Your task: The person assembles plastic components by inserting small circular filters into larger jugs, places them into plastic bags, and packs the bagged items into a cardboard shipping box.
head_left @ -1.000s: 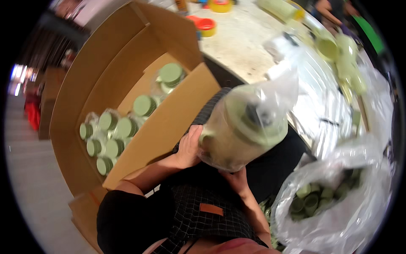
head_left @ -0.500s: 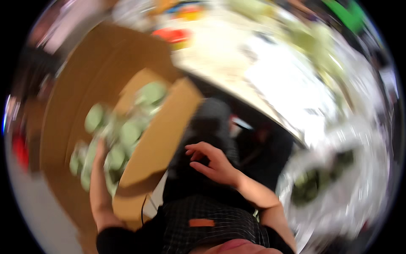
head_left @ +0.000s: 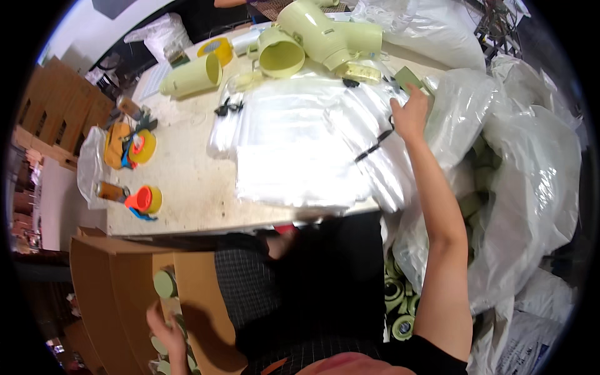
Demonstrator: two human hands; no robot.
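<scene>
"How are the hands?"
"Apart. Lower left, the left hand (head_left: 169, 337) is among green-lidded containers (head_left: 164, 285) inside the carton (head_left: 197, 275); upper right, the right hand (head_left: 410, 117) reaches a green piece (head_left: 406, 77). Whether either grips, I can't tell."
"Reaching well?"
"Go lightly, clear of the plastic sack (head_left: 542, 181) at right."

Worktable (head_left: 184, 178): clear plastic bags (head_left: 290, 165), light-green containers (head_left: 190, 78), tape rolls (head_left: 149, 150).

Carton (head_left: 197, 287) cut off, left forearm (head_left: 179, 362) cropped
</scene>
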